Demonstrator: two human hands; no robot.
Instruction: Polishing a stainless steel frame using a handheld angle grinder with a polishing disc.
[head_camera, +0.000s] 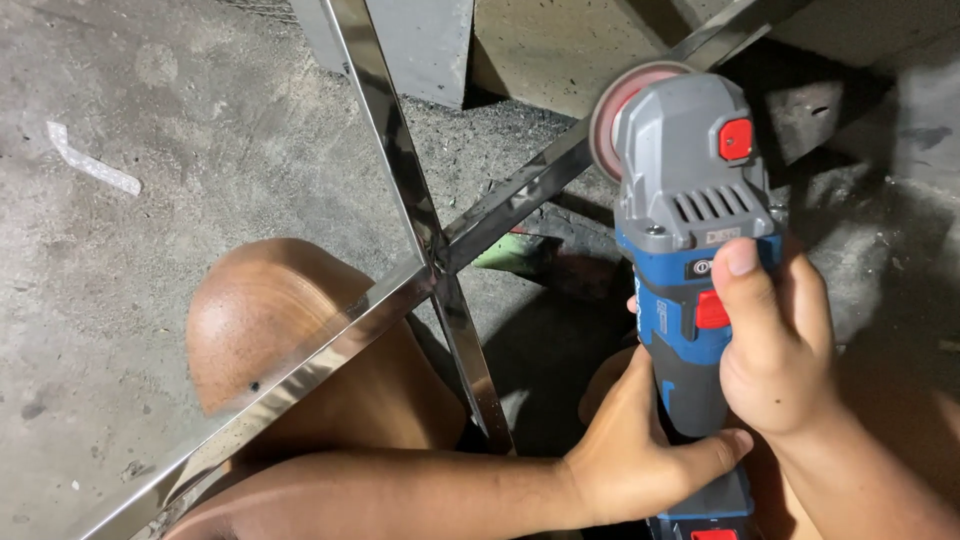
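1. Concrete floor (150, 150) fills the view from nine to twelve o'clock.
2. Crossed polished steel frame (432, 255) lies at centre, over a bent knee (262, 320).
3. Blue-grey angle grinder (690, 250) stands at three o'clock — its disc (612, 110) meets a frame bar at one o'clock.
4. Right hand (775, 350) — grip wrapped round the grinder body, thumb on its switch.
5. Left hand (640, 450) clasps the handle at five o'clock.
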